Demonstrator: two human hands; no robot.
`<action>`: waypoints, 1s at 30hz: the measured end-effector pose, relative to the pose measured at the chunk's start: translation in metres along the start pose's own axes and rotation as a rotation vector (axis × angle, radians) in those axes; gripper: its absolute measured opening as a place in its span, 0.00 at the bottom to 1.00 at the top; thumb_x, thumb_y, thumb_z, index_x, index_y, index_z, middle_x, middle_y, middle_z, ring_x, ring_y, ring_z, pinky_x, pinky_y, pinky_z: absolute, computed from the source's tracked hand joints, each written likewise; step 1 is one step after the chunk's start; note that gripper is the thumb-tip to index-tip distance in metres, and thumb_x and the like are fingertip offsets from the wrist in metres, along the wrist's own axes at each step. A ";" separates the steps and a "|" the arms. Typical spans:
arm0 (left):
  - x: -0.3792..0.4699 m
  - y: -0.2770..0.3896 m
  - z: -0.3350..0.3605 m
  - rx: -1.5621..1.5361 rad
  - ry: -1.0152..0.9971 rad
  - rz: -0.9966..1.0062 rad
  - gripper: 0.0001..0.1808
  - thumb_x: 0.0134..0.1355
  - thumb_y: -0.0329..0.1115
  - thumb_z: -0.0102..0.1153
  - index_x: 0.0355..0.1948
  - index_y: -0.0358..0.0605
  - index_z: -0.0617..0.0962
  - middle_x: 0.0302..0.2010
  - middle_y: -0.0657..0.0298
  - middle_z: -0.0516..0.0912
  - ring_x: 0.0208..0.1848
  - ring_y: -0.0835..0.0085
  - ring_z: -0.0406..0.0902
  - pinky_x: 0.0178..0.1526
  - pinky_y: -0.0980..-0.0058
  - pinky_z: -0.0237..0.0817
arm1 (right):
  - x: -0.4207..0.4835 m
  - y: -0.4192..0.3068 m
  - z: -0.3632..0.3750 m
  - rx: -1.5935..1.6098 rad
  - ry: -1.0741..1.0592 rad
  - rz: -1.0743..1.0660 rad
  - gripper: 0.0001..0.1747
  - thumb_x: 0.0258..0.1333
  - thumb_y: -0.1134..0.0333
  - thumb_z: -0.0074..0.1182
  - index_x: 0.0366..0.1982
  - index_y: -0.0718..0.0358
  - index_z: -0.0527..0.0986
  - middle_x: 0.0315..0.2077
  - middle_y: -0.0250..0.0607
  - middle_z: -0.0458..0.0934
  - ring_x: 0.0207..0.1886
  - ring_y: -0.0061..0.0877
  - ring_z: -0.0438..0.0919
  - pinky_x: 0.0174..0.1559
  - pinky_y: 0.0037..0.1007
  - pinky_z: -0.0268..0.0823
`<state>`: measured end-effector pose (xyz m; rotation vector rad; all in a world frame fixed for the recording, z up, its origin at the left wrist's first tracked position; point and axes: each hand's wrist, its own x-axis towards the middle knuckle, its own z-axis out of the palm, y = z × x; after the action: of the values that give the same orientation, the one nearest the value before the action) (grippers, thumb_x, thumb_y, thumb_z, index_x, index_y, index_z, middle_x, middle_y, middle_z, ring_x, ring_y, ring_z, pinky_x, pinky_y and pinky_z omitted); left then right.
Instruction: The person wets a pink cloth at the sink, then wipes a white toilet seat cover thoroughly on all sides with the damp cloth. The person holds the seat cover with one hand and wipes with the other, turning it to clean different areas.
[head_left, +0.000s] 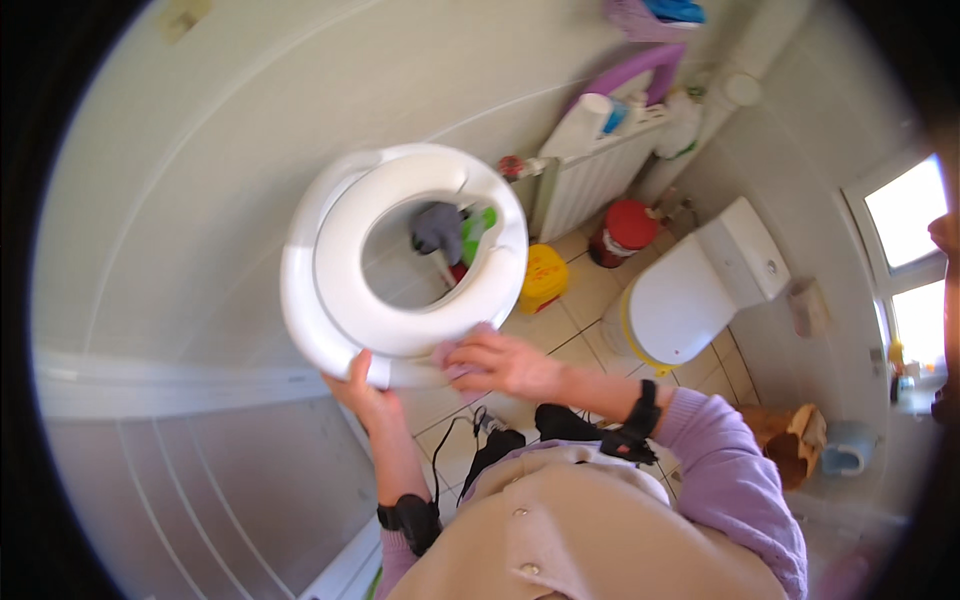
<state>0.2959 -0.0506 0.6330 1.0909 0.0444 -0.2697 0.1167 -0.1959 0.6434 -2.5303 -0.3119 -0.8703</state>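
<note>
A white padded toilet training seat is held up in front of me, its ring facing the camera. My left hand grips its lower left rim, thumb on the near face and fingers hidden behind. My right hand holds a pink cloth against the lower right rim. The cloth is bunched under my fingers and partly hidden by them. Through the seat's opening I see a grey cloth and something green farther off.
A toilet with its white lid down stands at the right. Beside it are a red bin and a yellow plastic stool. A white radiator carries bottles. A brown paper bag and a light-blue bucket sit lower right.
</note>
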 end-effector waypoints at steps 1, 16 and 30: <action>-0.004 -0.001 0.004 0.017 -0.017 -0.012 0.38 0.49 0.20 0.60 0.65 0.37 0.66 0.59 0.49 0.74 0.58 0.55 0.76 0.62 0.54 0.70 | 0.003 -0.007 0.004 0.016 0.049 -0.019 0.26 0.45 0.69 0.61 0.51 0.58 0.78 0.54 0.39 0.76 0.54 0.34 0.77 0.58 0.36 0.72; -0.003 -0.021 0.060 0.063 -0.199 -0.093 0.35 0.52 0.24 0.58 0.64 0.33 0.67 0.60 0.48 0.74 0.58 0.54 0.76 0.62 0.56 0.70 | -0.045 0.004 -0.043 -0.363 0.096 0.022 0.22 0.49 0.66 0.64 0.49 0.59 0.79 0.55 0.37 0.77 0.57 0.33 0.76 0.54 0.37 0.73; -0.016 -0.021 0.064 0.040 -0.209 -0.160 0.37 0.48 0.21 0.61 0.63 0.38 0.68 0.55 0.52 0.77 0.54 0.58 0.78 0.56 0.60 0.73 | -0.018 -0.016 0.001 -0.567 0.035 0.085 0.30 0.48 0.63 0.65 0.57 0.43 0.78 0.61 0.32 0.74 0.59 0.28 0.76 0.56 0.34 0.70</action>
<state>0.2695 -0.1126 0.6471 1.0955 -0.0605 -0.5291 0.0982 -0.1827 0.6368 -3.0061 0.0703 -1.0876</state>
